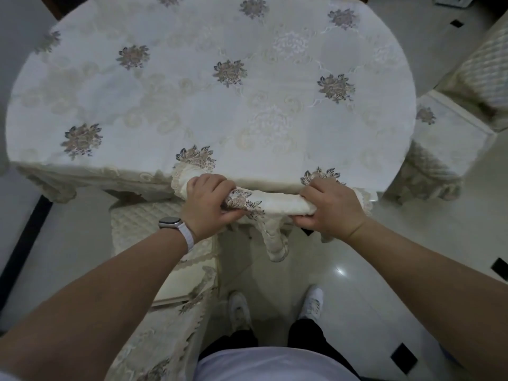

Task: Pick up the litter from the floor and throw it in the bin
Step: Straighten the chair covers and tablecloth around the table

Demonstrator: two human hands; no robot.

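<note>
Two hands work one thing: the left hand point(209, 204) and the right hand point(328, 206) each grip an end of the rolled hem point(277, 206) of the cream, flower-embroidered tablecloth point(209, 105). On both hands the fingers point(211, 182) are curled over the top of the roll and the thumbs are tucked beneath, so both are fully closed on fabric. The roll spans the gap between the two sets of fingers, and a loose scalloped tail of cloth hangs below it.

No litter shows anywhere, and no bin. The glossy pale tiled floor point(343, 270) below the fingers looks bare where it is visible. I judge this to be a preparatory step, gathering the cloth's skirt up to expose the floor under the table, so the pick-up itself is not yet begun. The next move probably calls for parking the roll on the tabletop just beyond the fingertips so it stays up. Then at least one hand can come free to stoop and search the shadowed floor beneath.

Counted:
- One tablecloth.
- One white-strapped wristwatch point(170, 223), behind the left hand.
- Two white shoes point(239, 309), well below the fingers.
- Two quilted cream chair covers, one point(137, 224) just left of the left fingers and one point(445, 144) well right of the right fingers.
</note>
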